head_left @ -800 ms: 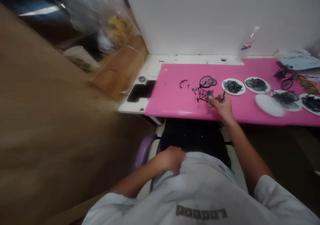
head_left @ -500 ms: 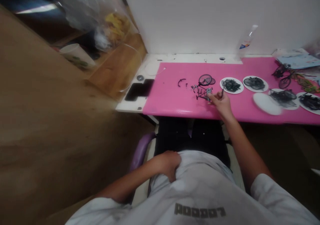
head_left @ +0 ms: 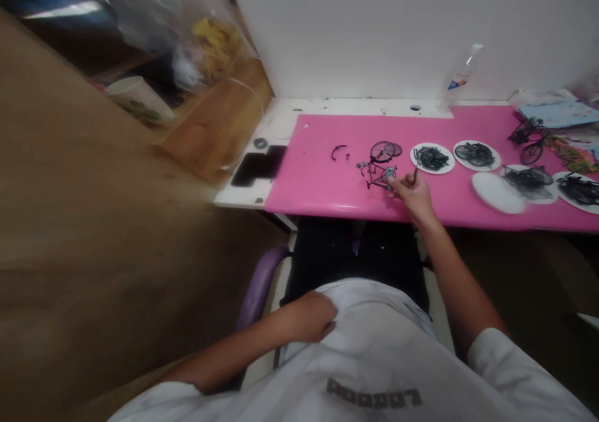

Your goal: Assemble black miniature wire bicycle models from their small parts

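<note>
On the pink table mat [head_left: 322, 188] lies a partly assembled miniature bicycle [head_left: 374, 175], its black frame below a spoked wheel [head_left: 382, 152]. My right hand [head_left: 414, 194] is at the frame's right end, fingertips touching a silver disc [head_left: 390, 173] there. A thin dark rod [head_left: 415, 175] sticks up from between its fingers; its kind is too small to tell. Against my white shirt at the waist rests my left hand [head_left: 316, 316], curled into a fist, with nothing visible in it. A curved black piece [head_left: 337, 152] and a tiny part [head_left: 347, 157] lie left of the bicycle.
White plates [head_left: 433, 170] of black small parts line the right side, with a blurred white lid or plate [head_left: 498, 192] in front. Another miniature bicycle [head_left: 531, 141] stands farther right. Dark flat objects [head_left: 259, 167] lie at the table's left end. A clear bottle [head_left: 463, 72] stands behind.
My left hand has curled its thumb in and shifted slightly up. My right hand stays at the bicycle, and the view has moved slightly.
</note>
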### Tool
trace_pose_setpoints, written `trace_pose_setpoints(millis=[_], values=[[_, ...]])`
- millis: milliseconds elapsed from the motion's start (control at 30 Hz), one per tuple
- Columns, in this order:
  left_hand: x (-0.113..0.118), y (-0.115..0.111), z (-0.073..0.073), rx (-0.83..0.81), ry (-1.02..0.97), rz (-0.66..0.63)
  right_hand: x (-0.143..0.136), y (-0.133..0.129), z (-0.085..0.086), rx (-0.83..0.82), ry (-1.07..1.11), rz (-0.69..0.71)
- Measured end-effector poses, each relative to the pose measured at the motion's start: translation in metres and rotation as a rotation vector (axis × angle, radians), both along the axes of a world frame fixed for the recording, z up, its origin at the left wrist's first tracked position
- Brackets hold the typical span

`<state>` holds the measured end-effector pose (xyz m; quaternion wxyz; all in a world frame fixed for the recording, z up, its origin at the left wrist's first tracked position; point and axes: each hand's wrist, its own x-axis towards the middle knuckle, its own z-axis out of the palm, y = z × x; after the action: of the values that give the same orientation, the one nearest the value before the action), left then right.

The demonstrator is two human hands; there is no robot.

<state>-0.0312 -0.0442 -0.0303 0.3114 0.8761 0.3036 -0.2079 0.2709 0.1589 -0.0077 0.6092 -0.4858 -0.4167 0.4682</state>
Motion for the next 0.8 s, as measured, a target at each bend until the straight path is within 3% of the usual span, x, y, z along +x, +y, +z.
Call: trace_pose_setpoints(millis=[133,233,300,367,433,467,533,567,667,700,767,800], values=[[-0.010,0.006,-0.003,-0.089,-0.175,-0.028,-0.002,0.002,-0.002,-0.007,0.004,0.017],[-0.015,0.014,-0.001,-0.169,-0.241,0.024,-0.003,0.004,-0.002,-0.014,0.002,0.033],[-0.018,0.025,-0.003,-0.313,-0.258,0.081,-0.003,0.007,-0.002,-0.017,-0.001,0.043],[-0.024,0.041,-0.007,-0.588,-0.228,0.183,-0.004,0.011,0.000,-0.014,-0.004,0.044],[-0.028,0.061,-0.007,-0.668,-0.223,0.293,-0.005,0.016,0.001,0.001,-0.011,0.038],[-0.029,0.072,-0.005,-0.620,-0.218,0.348,-0.007,0.019,0.002,0.012,-0.017,0.035],[-0.026,0.093,0.005,-0.366,-0.277,0.433,-0.012,0.025,0.004,0.039,-0.035,0.035],[-0.022,0.103,0.013,-0.279,-0.367,0.465,-0.016,0.027,0.005,0.055,-0.049,0.038],[-0.001,0.132,0.034,-0.260,-0.739,0.574,-0.032,0.032,0.005,0.116,-0.124,0.042],[0.008,0.142,0.039,-0.166,-0.818,0.632,-0.037,0.032,0.005,0.139,-0.159,0.040],[0.025,0.163,0.043,0.080,-0.884,0.753,-0.047,0.032,0.002,0.184,-0.236,0.030],[0.033,0.175,0.042,0.126,-0.911,0.812,-0.051,0.032,0.000,0.208,-0.272,0.027]])
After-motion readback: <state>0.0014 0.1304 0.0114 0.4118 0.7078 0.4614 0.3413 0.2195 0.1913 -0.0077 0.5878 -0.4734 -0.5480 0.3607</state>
